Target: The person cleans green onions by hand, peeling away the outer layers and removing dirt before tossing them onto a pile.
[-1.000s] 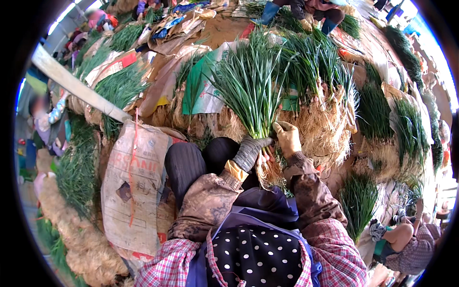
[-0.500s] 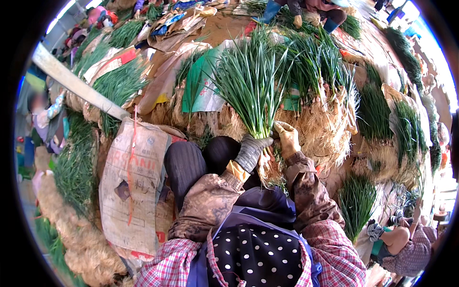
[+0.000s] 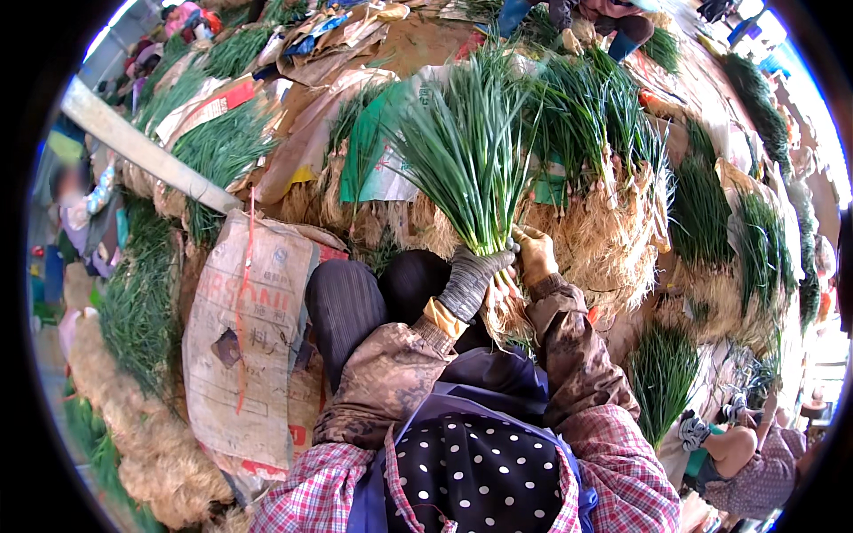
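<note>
Right at the middle of the frame, both gloved hands clamp one upright bundle of green shoots (image 3: 466,155). The left hand (image 3: 471,280), in a grey knit glove, has its grip wrapped tight around the bundle's neck, just where the green stems meet the pale straw-coloured roots. The right hand (image 3: 536,255), in a tan glove, presses against the same neck from the right side, its grip closed on the stems and touching the left hand. The blades fan upward and outward toward the upper middle of the frame, while the roots hang below the hands, partly hidden by the wrists.

Mud-stained sleeves run from the lower middle up to the hands, above a polka-dot apron (image 3: 475,480) and checked shirt at the bottom edge. Dark-trousered knees (image 3: 378,298) sit just left of the hands.

Behind the held bundle, more bunches of the same shoots (image 3: 604,124) stand rooted-end down in a row across the upper right, with further piles (image 3: 138,302) lying along the left side. A printed woven sack (image 3: 244,342) lies flat at the lower left, and a pale beam (image 3: 142,151) crosses the upper left diagonally. Another person (image 3: 755,466) crouches at the lower right edge.
</note>
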`<state>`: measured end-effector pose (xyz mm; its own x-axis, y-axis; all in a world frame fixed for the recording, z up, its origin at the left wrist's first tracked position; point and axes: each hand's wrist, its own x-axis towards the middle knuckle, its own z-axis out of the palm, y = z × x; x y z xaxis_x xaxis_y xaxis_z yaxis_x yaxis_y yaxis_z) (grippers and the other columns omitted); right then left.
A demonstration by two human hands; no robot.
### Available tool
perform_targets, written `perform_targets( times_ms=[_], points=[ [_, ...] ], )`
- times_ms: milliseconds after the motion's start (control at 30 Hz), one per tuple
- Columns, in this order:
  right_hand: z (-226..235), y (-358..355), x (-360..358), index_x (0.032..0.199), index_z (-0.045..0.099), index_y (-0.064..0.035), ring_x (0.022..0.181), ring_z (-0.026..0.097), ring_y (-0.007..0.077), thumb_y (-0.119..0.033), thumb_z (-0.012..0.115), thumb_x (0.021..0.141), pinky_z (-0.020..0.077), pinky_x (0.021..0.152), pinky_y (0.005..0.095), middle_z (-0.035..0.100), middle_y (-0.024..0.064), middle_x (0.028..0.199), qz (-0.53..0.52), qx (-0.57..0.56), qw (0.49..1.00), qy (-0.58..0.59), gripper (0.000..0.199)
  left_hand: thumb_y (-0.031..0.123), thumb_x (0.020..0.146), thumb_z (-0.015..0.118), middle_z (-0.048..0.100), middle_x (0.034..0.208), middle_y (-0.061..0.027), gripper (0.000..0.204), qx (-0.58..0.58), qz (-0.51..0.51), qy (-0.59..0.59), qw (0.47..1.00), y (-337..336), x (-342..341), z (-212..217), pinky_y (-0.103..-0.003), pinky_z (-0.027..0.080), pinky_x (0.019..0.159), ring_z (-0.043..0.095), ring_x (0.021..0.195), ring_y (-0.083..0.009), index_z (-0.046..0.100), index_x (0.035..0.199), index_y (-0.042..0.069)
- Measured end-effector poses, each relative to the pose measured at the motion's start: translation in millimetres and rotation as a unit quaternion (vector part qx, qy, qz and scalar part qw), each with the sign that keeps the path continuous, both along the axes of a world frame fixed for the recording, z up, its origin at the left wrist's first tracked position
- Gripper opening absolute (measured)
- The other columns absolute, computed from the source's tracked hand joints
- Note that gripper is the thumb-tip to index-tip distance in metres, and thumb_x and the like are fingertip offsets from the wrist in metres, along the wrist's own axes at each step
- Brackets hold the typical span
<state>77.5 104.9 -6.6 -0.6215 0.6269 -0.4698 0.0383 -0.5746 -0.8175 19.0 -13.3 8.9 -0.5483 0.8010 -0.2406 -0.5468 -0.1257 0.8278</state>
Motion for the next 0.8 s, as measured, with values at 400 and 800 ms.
perform_targets(
  times_ms=[400, 800],
  points=[
    [39, 75, -48, 0.088, 0.061, -0.0024, 0.061, 0.060, 0.0205, -0.047, 0.053, 0.080, 0.0487, 0.056, 0.0344, 0.062, 0.0137, 0.071, 0.234, 0.566, 0.592, -0.524, 0.046, 0.015, 0.078, 0.058, 0.057, 0.064, -0.0151, 0.026, -0.016, -0.040, -0.154, 0.987, 5, -12, 3, -0.025, 0.044, 0.038, 0.057, 0.047, -0.0210, 0.050, 0.094, -0.003],
    [13, 3, 75, 0.086, 0.059, 0.0009, 0.057, 0.057, 0.0146, -0.029, 0.055, 0.084, 0.0470, 0.056, 0.0275, 0.063, 0.0114, 0.071, 0.201, 0.402, 0.875, -0.179, 0.030, 0.014, 0.076, 0.058, 0.056, 0.066, -0.0128, 0.030, 0.042, -0.097, -0.135, 0.985, 4, -11, -1, -0.024, 0.044, 0.039, 0.055, 0.047, -0.0205, 0.050, 0.099, -0.003]
  ],
)
